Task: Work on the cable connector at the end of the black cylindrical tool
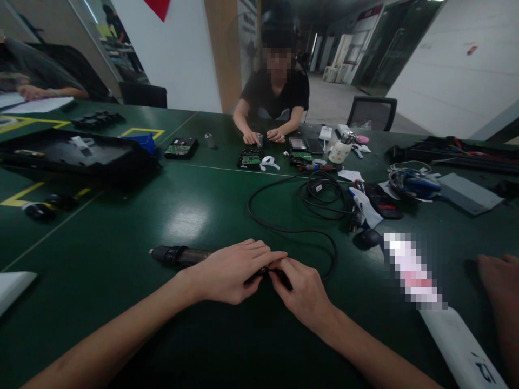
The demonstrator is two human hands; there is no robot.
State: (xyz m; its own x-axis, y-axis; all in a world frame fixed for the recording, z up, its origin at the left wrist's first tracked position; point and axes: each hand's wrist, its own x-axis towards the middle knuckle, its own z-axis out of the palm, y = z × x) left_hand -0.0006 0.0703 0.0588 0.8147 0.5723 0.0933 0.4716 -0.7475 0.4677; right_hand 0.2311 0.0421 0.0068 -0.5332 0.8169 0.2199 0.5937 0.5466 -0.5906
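A dark electric screwdriver lies near the table's front edge, its metal tip pointing left. My left hand is closed over the rear part of its body, hiding that part. My right hand pinches the end of a black cable against the screwdriver's back end, and its fingertips meet those of my left hand. The fingers mostly cover the plug, so I cannot tell how far it sits in. From there the cable loops away to a coil farther back.
Across the green table a person sits handling a small grey cylinder beside circuit-board units. A black tray stands left. On the right are a white bottle, tools, a white bar and another person's arm.
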